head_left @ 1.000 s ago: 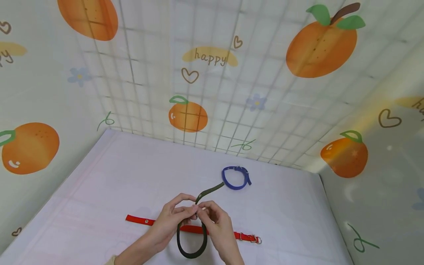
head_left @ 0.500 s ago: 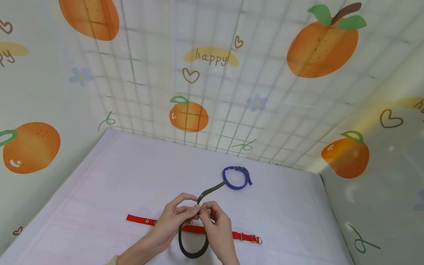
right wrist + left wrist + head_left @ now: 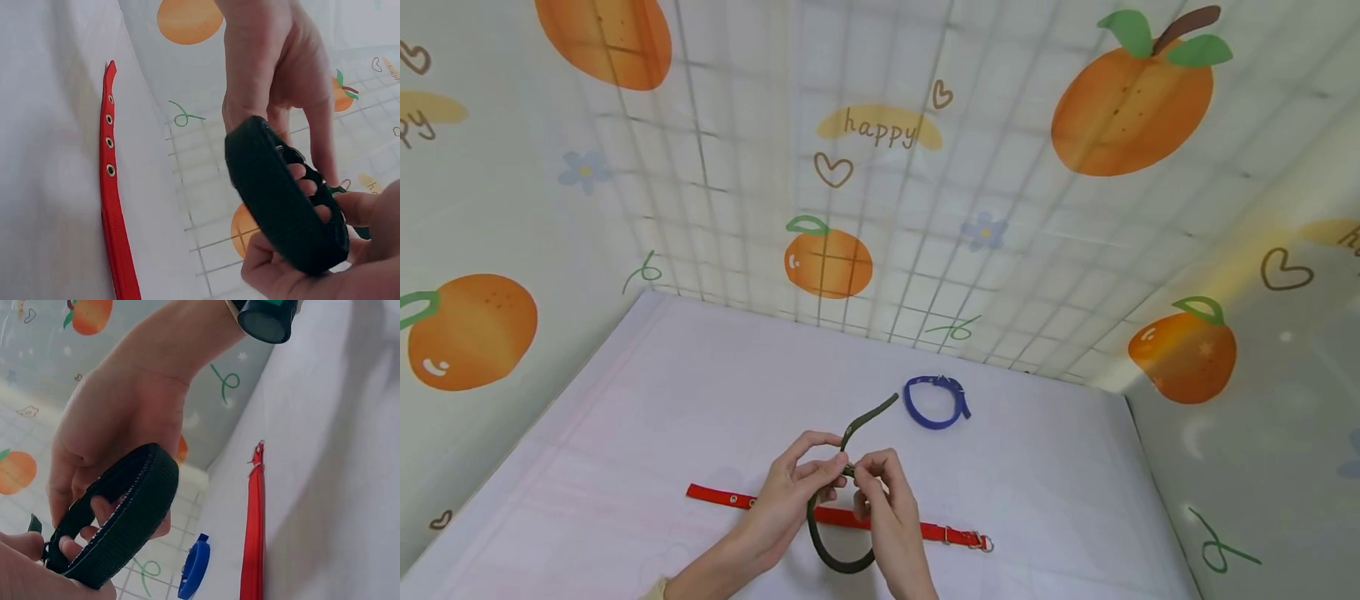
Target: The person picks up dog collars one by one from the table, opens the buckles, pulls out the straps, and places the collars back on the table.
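Between both hands a dark green collar [image 3: 844, 568] is held up, bent into a loop, its free end [image 3: 872, 412] sticking out toward the back. My left hand [image 3: 784, 500] pinches it between thumb and fingers near where the strap meets itself. The thumb and fingers of my right hand [image 3: 895, 518] pinch it at the same spot from the right. In the left wrist view the collar's webbing [image 3: 134, 519] has stitched edges; metal fittings show inside the loop [image 3: 275, 194] in the right wrist view. Fingers partly cover the fastening.
Under the hands a red collar [image 3: 842, 518] lies stretched flat, with eyelets at its left end and a buckle and ring at its right. Behind, a blue collar [image 3: 933, 426] rests as a fastened loop. Patterned sheet walls [image 3: 880, 200] surround the white table [image 3: 587, 400].
The collar's free end has swung left, away from the blue collar. My right hand's fingertips have drawn slightly apart from the left's, and the loop has shifted a little right.
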`<state>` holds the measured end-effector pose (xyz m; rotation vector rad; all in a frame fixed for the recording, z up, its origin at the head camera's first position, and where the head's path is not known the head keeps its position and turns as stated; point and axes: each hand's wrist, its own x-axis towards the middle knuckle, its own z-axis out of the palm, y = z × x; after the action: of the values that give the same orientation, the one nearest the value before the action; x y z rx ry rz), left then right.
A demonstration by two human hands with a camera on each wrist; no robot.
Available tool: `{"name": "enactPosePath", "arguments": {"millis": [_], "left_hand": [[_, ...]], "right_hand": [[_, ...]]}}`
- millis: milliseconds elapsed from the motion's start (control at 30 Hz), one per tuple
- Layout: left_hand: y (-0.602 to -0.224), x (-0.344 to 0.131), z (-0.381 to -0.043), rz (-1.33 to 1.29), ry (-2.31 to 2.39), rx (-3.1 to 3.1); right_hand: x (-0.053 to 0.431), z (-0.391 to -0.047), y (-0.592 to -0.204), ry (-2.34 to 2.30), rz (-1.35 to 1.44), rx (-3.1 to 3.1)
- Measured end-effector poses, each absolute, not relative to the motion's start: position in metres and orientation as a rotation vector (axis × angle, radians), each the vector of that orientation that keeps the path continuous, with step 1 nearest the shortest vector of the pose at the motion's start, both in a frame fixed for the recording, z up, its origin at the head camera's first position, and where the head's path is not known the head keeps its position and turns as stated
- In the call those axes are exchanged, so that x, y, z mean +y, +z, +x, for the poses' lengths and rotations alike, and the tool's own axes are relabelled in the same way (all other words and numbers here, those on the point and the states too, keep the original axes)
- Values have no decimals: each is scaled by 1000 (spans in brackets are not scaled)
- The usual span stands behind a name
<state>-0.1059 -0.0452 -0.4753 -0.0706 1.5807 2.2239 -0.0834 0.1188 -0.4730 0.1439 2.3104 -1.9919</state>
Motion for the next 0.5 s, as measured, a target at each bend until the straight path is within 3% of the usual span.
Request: {"name": "enactPosePath", "arguments": {"millis": [500], "left_hand": [[-476, -46, -106, -31, 2240, 1557]], "right_hand": [[121, -79, -473, -1872, -101, 2536]]}}
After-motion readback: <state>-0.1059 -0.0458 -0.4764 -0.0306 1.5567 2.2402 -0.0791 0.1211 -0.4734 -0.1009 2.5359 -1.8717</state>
